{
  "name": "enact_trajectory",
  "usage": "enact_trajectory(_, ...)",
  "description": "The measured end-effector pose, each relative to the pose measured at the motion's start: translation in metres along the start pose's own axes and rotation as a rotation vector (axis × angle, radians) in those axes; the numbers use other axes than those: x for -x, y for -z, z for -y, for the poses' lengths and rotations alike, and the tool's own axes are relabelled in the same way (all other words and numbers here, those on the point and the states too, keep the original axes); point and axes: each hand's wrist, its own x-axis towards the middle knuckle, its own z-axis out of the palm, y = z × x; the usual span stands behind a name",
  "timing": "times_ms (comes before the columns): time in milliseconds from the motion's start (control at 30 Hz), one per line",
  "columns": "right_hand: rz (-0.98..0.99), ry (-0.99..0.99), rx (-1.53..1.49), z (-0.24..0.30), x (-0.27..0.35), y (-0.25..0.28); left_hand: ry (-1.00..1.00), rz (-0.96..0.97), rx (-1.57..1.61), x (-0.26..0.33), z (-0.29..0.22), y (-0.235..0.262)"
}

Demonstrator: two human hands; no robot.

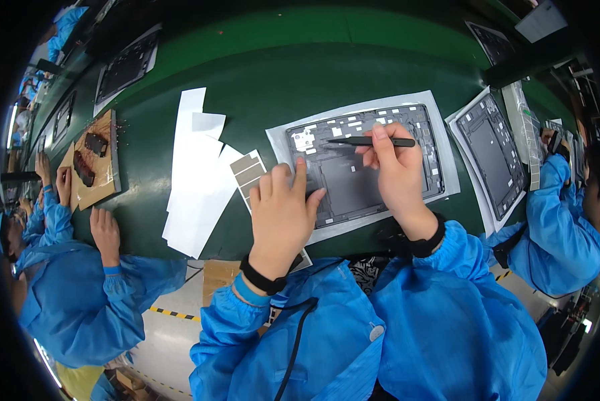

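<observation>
In front of me a dark grey tablet housing (353, 182) lies on a white sheet (451, 175), its inside dotted with small white and metallic pieces. My right hand (395, 164) is closed around black tweezers (401, 142), whose tips point left over the upper part of the housing. Spread out, my left hand (283, 210) rests by the housing's left edge, its index fingertip near a white patch (304, 139) in the upper left corner. Partly under that hand is a sheet of grey stickers (248, 172).
White paper sheets (196, 180) lie left of me on the green table (246, 73). Farther left, a co-worker's hand (104, 230) is near a cardboard piece (106, 184) with dark parts on it. At right, another housing (490, 150) lies before a co-worker in a blue sleeve (554, 200).
</observation>
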Motion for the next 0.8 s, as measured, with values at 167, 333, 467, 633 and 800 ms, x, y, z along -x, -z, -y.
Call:
enact_trajectory(167, 0.333, -0.124, -0.118, 0.003, 0.004, -0.027, 0.083, -0.064, 0.128, 0.028, 0.032, 0.006)
enact_trajectory(333, 0.465, -0.100, 0.084, -0.032, -0.008, -0.052, 0.008, 0.107, 0.196, 0.063, 0.035, -0.004)
enact_trajectory(467, 0.498, -0.111, 0.184, -0.039, -0.007, -0.055, 0.004, 0.049, 0.154, 0.065, 0.034, -0.009)
enact_trajectory(633, 0.473, -0.044, 0.294, -0.030, -0.002, -0.056, 0.005, 0.035, 0.141, 0.062, 0.034, -0.010)
enact_trajectory(800, 0.482, -0.045, 0.324, -0.033, 0.002, -0.057, 0.000, 0.025, 0.140, 0.063, 0.033, -0.010)
